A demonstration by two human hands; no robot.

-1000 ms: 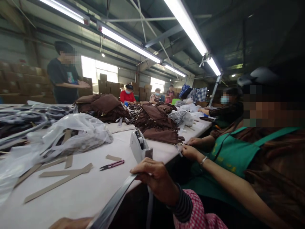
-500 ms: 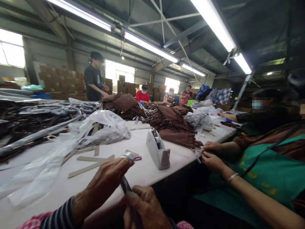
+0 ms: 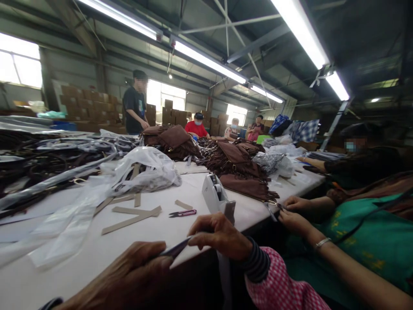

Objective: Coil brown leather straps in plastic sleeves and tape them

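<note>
Over the table's near edge, my left hand [image 3: 138,269] is closed, thumb and fingers pressed on one end of a dark, flat strap [image 3: 178,248] with a pale shine along it. My right hand [image 3: 222,237] pinches the other end between thumb and fingers, so a short length shows between the hands. The rest of the strap is hidden. Just beyond lie pink-handled thread snips [image 3: 183,213] and several flat grey-beige strips [image 3: 132,219]. A grey tape dispenser [image 3: 216,193] stands right behind my right hand.
Plastic wrapping [image 3: 146,170] and a heap of dark straps [image 3: 41,165] cover the left of the white table [image 3: 190,183]. Brown fringed bags [image 3: 238,165] are piled beyond the dispenser. Close on my right, a co-worker's hands [image 3: 295,215] work at a bag's clasp.
My right hand has risen up and right to the strap's far end. My left hand has dropped lower and now grips the strap. The snips, partly covered before, are in full view.
</note>
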